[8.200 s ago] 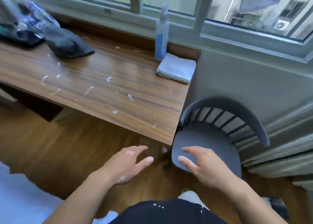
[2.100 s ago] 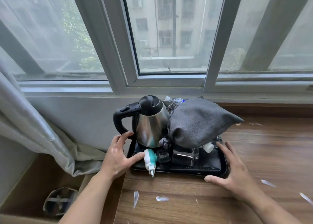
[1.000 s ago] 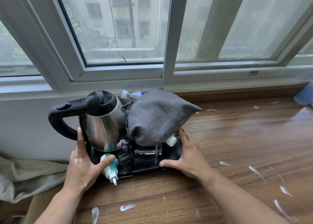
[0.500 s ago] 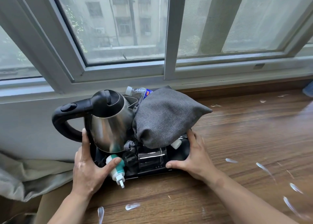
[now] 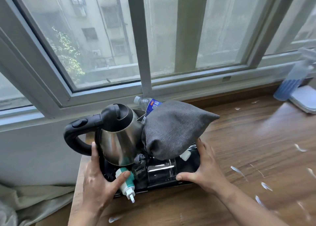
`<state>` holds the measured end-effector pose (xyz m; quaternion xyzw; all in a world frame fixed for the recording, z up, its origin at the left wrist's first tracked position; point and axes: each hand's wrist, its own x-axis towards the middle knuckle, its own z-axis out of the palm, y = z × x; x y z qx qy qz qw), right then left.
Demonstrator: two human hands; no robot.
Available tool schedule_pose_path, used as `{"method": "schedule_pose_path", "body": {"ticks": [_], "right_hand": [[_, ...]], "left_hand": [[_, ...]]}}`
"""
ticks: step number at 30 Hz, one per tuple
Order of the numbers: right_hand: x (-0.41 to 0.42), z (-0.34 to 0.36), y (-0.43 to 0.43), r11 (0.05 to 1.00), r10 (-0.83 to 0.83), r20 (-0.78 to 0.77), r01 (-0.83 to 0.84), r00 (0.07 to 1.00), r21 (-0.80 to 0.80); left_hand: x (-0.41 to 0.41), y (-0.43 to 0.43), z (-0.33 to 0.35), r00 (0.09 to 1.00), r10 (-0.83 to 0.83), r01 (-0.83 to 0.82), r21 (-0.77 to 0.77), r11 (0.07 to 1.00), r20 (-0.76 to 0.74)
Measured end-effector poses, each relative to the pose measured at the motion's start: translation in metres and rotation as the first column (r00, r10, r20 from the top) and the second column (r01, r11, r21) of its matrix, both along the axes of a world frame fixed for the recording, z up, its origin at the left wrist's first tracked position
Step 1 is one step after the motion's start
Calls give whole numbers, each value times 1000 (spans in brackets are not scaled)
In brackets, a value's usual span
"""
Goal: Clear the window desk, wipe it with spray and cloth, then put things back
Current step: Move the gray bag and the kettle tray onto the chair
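Note:
A black tray [image 5: 193, 159] sits at the left end of the wooden desk [image 5: 248, 148]. It carries a steel kettle [image 5: 118, 140] with a black handle, a grey cloth bag [image 5: 172, 130], a water bottle [image 5: 150, 104], a glass [image 5: 160, 172] and a small white and teal device [image 5: 126, 183]. My left hand [image 5: 97, 181] grips the tray's left end, thumb on the teal device. My right hand [image 5: 203, 169] grips the tray's right end. The tray looks slightly raised and tilted. A blue spray bottle [image 5: 290, 82] and a folded pale cloth [image 5: 304, 99] stand far right by the window.
White scraps [image 5: 237, 169] litter the desk's right part and front edge. The window frame [image 5: 145, 87] runs right behind the tray. A grey wall and a bunched curtain [image 5: 34, 201] lie left of the desk's end.
My hands came from near the chair to the tray and closed on both its ends. In the last half second the tray has shifted a little up and right.

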<state>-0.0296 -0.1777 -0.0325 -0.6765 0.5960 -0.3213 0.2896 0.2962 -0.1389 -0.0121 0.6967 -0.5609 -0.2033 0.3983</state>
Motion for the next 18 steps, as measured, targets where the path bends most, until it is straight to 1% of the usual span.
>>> {"method": "schedule_pose_path", "body": {"ticks": [9,14,18], "right_hand": [[-82,8,17,999,-32,-8,32,999,-27],[-145,16,30,996,-77,40,79,996,-51],[-208,26,44,990,-126,23,127,992,-59]], "left_hand": [[-78,6,5,999,-20,21,-9,1000,35],[-141,8,12,998,-60,61,-42,997,37],[-204,12,21,995,-95,96,-55,994,29]]}}
